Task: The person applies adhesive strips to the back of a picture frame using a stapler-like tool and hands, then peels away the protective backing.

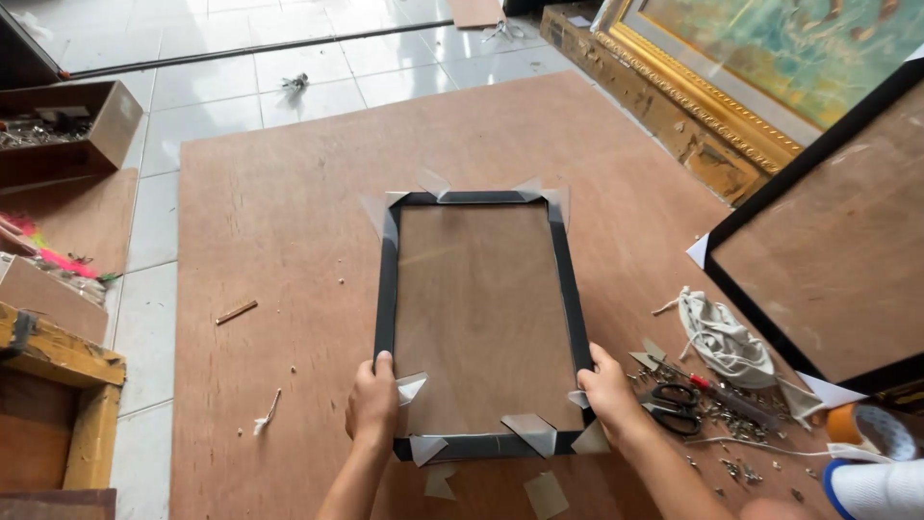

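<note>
Nothing here is showing a label, sign or screen. The only package-like things are sitting at the far left — an open brown box (72,135) holding small metal bits, and a plain cardboard box (48,299) nearer, both unmarked.

Left hand (372,400), right hand (608,390) gripping black frame (387,289), plywood board (269,212), scissors (674,404)

**Open board to the left, clutter to the right**

Left of the black rectangular picture frame (481,323), the brown plywood sheet (279,193) lies mostly bare, with only a small wooden stick (236,311). To the right, black-handled scissors (674,404), a crumpled grey cloth (724,339) and a large leaning black-edged frame (818,241) crowd passage.
</note>
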